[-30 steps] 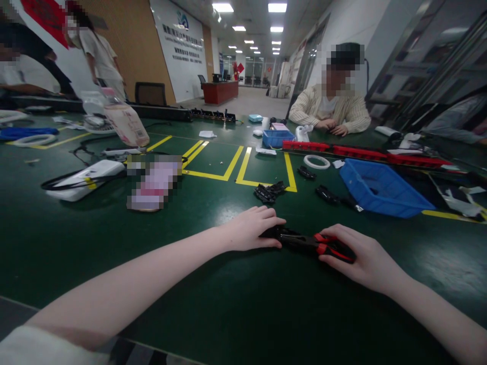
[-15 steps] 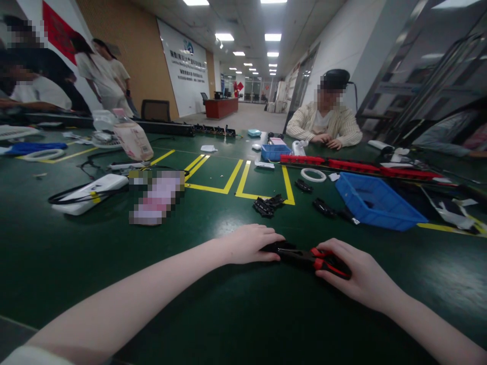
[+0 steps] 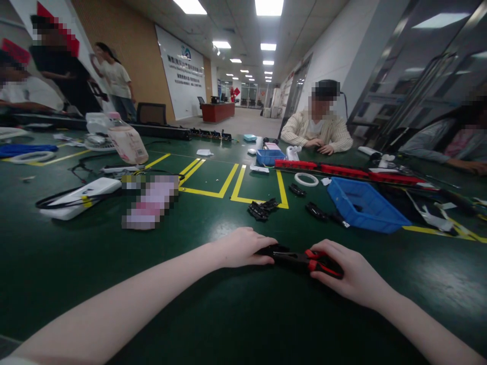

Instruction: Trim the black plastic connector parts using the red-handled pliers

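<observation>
Black part (image 3: 269,250) gripped by the left hand (image 3: 244,248) meets, between the hands, red-handled pliers (image 3: 299,260) grasped in the right hand (image 3: 353,269).

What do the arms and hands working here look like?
They're a person's: the bare left hand and bare right hand show no gloves, watches or cables. A sliver of pale cloth sleeve shows at the picture's bottom left corner; the right side shows none.
</observation>
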A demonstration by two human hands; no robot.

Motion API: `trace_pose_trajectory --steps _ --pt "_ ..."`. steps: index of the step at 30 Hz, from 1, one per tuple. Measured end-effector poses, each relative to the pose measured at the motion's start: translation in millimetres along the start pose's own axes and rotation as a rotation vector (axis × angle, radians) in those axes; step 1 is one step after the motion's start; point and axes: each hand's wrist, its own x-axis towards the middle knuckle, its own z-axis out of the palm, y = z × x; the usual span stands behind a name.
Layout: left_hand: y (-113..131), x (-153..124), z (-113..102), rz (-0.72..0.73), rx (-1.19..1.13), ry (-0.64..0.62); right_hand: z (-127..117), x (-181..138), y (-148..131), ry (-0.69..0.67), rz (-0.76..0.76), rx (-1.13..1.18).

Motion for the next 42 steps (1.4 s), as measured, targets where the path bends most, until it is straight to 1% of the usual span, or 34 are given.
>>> trace_pose_trajectory --steps 5,10,16,22,27,35,42 --pt "-1.0 -0.3 1.7 -0.005 0.010 0.001 3.1 -0.7 -2.2 0.010 0.012 0.009" --pt "-2.5 -0.5 3.0 -0.025 0.017 0.005 7.0 -1.9 -7.6 0.008 0.025 -0.047" --pt "-2.9 -0.8 3.9 -0.034 0.014 0.018 4.3 -1.7 -6.5 0.022 0.009 -0.068" --pt "-1.4 -0.7 3.1 -0.057 0.029 -0.004 -1.0 -2.2 -3.2 -0.003 0.022 -0.094" --pt "-0.3 -1.3 2.3 -0.057 0.023 -0.004 1.0 -2.3 -2.7 -0.039 0.039 -0.081" --pt "-3.8 -1.5 6.4 -0.047 0.030 0.025 10.5 -4.7 -7.5 0.009 0.059 -0.078" --pt "-2.6 -2.5 4.1 -0.047 0.026 0.020 10.4 -4.4 -5.1 0.031 0.048 -0.121"
